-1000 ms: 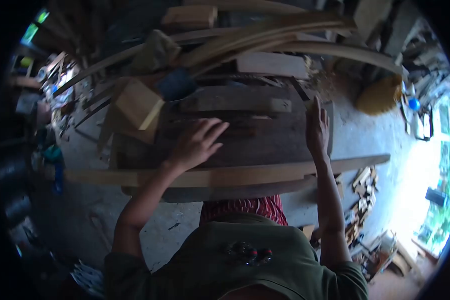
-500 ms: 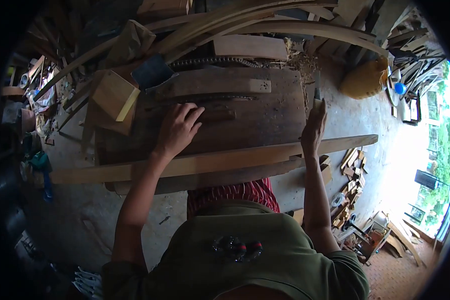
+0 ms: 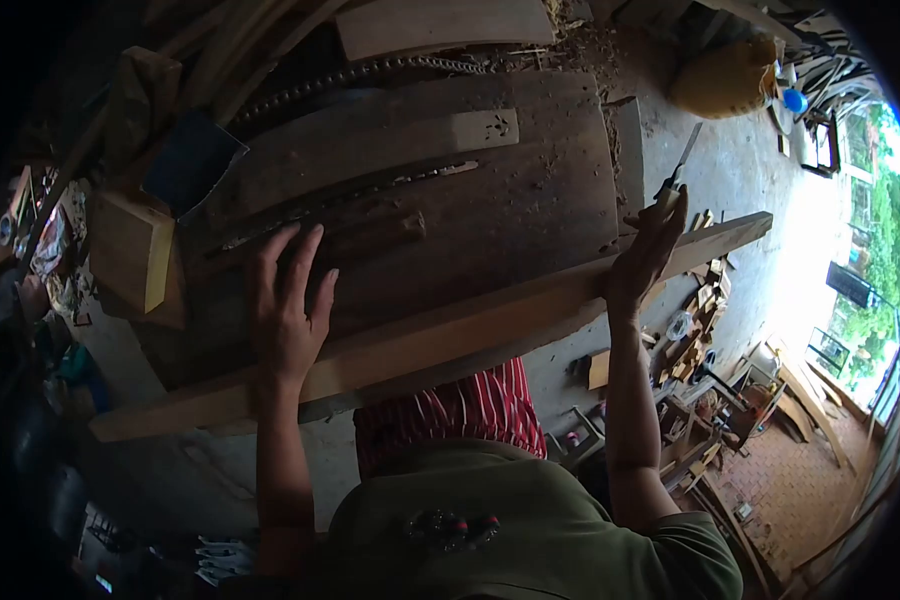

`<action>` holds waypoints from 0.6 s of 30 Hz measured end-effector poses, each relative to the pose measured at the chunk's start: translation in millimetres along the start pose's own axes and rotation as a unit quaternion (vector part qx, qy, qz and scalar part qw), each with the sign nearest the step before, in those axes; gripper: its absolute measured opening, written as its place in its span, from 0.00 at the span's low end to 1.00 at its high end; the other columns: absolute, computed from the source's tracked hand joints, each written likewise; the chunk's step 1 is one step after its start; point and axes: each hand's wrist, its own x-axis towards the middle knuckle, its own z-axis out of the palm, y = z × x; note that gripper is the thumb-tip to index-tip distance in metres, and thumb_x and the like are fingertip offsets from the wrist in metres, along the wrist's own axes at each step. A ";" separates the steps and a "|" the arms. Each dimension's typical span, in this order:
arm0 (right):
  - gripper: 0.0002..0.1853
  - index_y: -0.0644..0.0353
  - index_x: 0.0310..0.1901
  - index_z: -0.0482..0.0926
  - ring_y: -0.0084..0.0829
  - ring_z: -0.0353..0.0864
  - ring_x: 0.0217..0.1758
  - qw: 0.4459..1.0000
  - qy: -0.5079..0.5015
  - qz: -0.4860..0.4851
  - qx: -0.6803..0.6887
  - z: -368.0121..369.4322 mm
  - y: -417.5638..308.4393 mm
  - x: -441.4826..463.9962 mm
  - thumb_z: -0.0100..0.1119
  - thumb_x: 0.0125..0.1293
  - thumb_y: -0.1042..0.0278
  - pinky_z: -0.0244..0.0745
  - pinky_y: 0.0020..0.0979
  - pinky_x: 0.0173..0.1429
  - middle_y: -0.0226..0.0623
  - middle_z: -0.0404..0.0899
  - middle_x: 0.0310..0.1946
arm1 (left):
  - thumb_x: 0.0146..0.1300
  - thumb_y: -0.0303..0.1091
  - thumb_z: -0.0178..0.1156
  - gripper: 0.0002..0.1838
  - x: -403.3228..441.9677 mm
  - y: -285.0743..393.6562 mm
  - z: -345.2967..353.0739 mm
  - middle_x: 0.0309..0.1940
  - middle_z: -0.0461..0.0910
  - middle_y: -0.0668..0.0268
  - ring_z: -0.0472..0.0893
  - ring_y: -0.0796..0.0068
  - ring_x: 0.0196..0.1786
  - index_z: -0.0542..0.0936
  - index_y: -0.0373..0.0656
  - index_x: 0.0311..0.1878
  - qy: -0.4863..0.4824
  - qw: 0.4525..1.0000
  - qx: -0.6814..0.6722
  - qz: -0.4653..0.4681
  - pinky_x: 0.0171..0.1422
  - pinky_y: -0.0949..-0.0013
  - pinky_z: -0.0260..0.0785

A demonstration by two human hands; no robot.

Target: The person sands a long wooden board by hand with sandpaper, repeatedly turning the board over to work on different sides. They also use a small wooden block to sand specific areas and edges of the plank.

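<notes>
A long wooden beam [image 3: 470, 330] lies slantwise along the near edge of the dark workbench [image 3: 530, 200]. My left hand [image 3: 292, 310] is over the beam's left part, fingers spread and holding nothing. Near the beam's right part is my right hand [image 3: 650, 245], closed round the handle of a thin-bladed tool [image 3: 685, 155] that points up and away. On the bench lie a curved board [image 3: 400, 150] with a pale end, a thin dark saw-like strip [image 3: 370, 200] and a short dark wooden piece [image 3: 400, 228].
A chain [image 3: 360, 75] and a pale board [image 3: 440, 25] lie at the far side. At the left are a wooden block [image 3: 135, 255] and a dark sheet [image 3: 192, 165]. A yellow sack [image 3: 727, 80] and scrap wood [image 3: 698, 320] are on the right.
The view has turned, so the beam and bench appear more slanted. My left hand appears lower and further left, fingers more spread. The tool's blade shows more clearly in my right hand.
</notes>
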 end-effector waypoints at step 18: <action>0.25 0.63 0.74 0.58 0.36 0.76 0.51 0.974 0.050 -0.001 0.223 -22.6 15.0 -2.8 0.41 0.80 0.65 0.74 0.38 0.57 0.44 0.74 0.50 | 0.59 0.31 0.69 0.27 -27.6 43.6 -1.0 0.49 0.72 0.62 0.76 0.58 0.51 0.73 0.46 0.61 0.041 0.977 0.130 0.164 0.51 0.58 0.74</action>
